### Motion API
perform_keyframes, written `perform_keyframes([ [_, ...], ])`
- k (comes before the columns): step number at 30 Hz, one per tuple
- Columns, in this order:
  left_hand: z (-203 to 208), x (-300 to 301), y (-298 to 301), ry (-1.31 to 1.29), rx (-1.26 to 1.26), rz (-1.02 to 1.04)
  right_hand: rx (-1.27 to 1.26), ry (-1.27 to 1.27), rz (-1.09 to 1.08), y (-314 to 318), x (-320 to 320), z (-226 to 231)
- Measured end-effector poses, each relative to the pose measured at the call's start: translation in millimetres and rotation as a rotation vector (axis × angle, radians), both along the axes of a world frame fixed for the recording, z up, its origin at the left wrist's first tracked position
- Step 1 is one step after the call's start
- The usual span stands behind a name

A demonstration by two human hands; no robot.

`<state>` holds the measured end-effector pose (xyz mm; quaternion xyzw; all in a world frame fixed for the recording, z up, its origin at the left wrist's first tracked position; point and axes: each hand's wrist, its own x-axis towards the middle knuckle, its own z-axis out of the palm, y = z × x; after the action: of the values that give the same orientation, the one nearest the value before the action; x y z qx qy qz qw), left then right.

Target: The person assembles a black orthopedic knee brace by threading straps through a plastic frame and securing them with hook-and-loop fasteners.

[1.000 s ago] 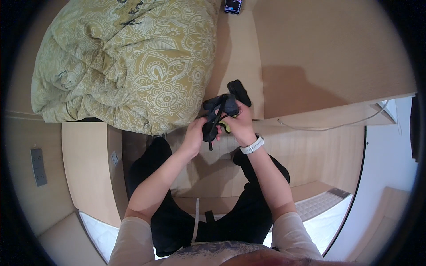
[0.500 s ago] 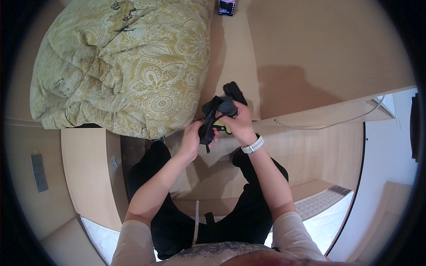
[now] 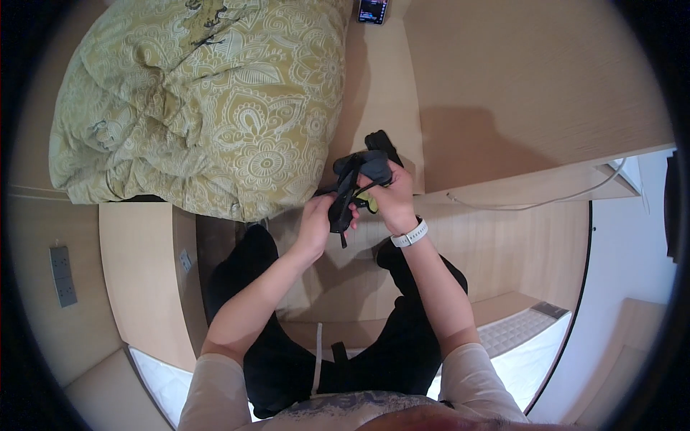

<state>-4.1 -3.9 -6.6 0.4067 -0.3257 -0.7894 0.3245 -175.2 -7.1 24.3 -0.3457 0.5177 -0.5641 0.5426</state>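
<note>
Left hand (image 3: 315, 224): clamped on dark strapped item (image 3: 340, 215), near end.
Right hand (image 3: 396, 199): closed on its grey far side.
Item: between the hands.
Black oblong (image 3: 378, 139): just beyond the right hand.
Last second: grips unchanged, handling apparently ongoing.

The worktop (image 3: 388, 79) is pale, smooth wood, bare along a strip that narrows toward the top of the view. A bulky quilt (image 3: 215, 108), yellow-green with white flowers and leaves, covers its left part, bunched into deep creases, its near edge drooping past the front. To the right of the quilt, at the far end of the strip, is a phone (image 3: 373, 10) with its screen lit. Near the front edge lies a long black object (image 3: 381, 141), set at a slant, its near end hidden; what it is cannot be told.
</note>
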Motion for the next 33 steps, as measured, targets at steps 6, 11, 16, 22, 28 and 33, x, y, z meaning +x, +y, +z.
perform_keyframes([
  [6, -3.5, -5.9, 4.4, 0.000, -0.017, -0.030, 0.119, -0.012, -0.014, 7.2, 7.8, -14.0],
  [11, 4.5, 0.2, -1.5, 0.028, 0.021, 0.048, -0.006, -0.013, 0.030, 2.2, -0.8, -0.6],
  [16, -4.3, -3.7, 3.3, 0.057, 0.016, -0.083, -0.070, 0.095, -0.128, -0.8, -0.4, -5.0],
  [22, 5.2, 0.6, -1.5, 0.017, 0.067, 0.022, 0.004, 0.059, 0.065, 4.1, -1.7, -8.6],
  [28, -4.9, -5.0, 2.9, 0.061, 0.002, -0.061, -0.047, 0.072, -0.117, 2.0, -3.8, 0.9],
  [33, 0.0, -1.7, 2.9, 0.037, 0.054, -0.048, 0.033, 0.072, 0.024, 6.1, 2.1, -11.7],
])
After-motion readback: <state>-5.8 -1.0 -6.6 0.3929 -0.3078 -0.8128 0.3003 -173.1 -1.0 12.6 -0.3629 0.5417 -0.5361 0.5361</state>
